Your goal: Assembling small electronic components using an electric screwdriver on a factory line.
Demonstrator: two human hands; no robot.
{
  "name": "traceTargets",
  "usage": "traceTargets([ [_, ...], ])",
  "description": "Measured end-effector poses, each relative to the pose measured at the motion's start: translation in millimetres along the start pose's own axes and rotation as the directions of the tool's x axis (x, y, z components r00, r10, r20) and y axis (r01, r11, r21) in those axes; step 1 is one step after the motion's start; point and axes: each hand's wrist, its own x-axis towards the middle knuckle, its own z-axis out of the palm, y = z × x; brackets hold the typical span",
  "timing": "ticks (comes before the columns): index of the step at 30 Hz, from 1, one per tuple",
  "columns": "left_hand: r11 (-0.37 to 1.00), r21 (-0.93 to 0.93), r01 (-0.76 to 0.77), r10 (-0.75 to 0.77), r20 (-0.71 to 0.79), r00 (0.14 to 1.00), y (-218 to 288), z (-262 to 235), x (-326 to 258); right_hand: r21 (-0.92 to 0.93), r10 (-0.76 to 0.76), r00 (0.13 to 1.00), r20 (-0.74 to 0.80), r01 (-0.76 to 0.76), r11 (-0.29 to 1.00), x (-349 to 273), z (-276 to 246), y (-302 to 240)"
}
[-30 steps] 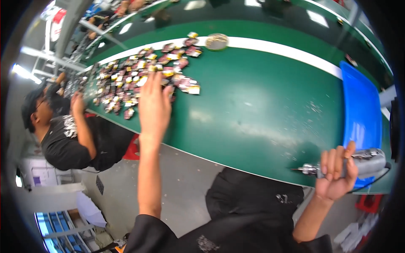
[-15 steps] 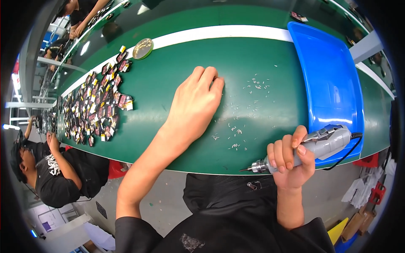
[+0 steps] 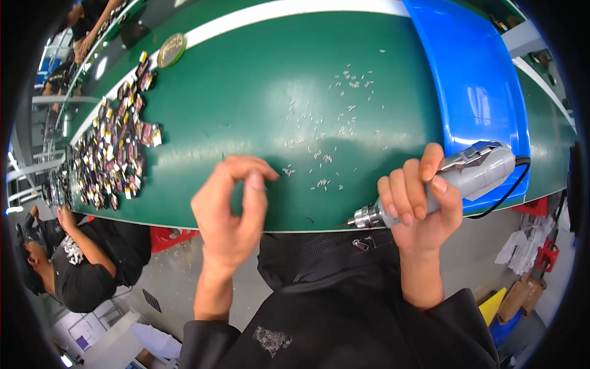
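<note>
My right hand (image 3: 419, 200) is wrapped round a grey handheld rotary tool (image 3: 470, 175), with a lever on its side. The tool's metal chuck and thin bit point left, near the front edge of the green table. My left hand (image 3: 230, 209) is raised over the front edge, left of several scattered small white slivers (image 3: 319, 157). Its fingers are curled and the thumb lies close to the index finger. Anything between them is too small or hidden to make out.
A blue tray (image 3: 437, 67) lies at the right, behind the tool and its black cord (image 3: 513, 195). Many small black pieces with white and yellow tags (image 3: 114, 150) are heaped at the left. Beyond them stands a round shallow dish (image 3: 171, 50). A co-worker (image 3: 86, 264) sits at the far left.
My left hand has drawn back from the middle of the table toward the front edge and turned, so the thumb shows. The right hand keeps its hold on the rotary tool. The view has shifted.
</note>
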Motion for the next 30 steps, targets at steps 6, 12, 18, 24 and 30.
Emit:
traceTargets([
  [6, 0.947, -0.319, 0.03, -0.014, 0.052, 0.999, 4.0, 13.4, -46.2, 0.047, -0.044, 0.999, 0.007, 0.044, 0.998, 5.1, 28.8, 0.4],
  [12, 0.492, -0.836, 0.242, -0.238, 0.138, 0.961, 7.8, 15.1, -65.0, 0.252, -0.098, 0.995, -0.021, 0.1, 0.963, 7.0, 66.9, 9.4],
  [18, 0.38, -0.877, 0.294, -0.241, 0.213, 0.947, 14.8, 18.1, -67.1, 0.209, -0.109, 0.994, -0.004, 0.108, 0.972, 8.6, 76.2, 17.3],
  [24, 0.336, -0.893, 0.299, -0.192, 0.246, 0.95, 14.0, 20.8, -65.0, 0.172, -0.113, 0.993, -0.018, 0.114, 0.978, 6.6, 77.4, 23.1],
  [30, 0.334, -0.894, 0.3, -0.188, 0.249, 0.95, 11.2, 21.9, -63.4, 0.151, -0.112, 0.994, -0.014, 0.113, 0.982, 8.5, 74.5, 25.4],
])
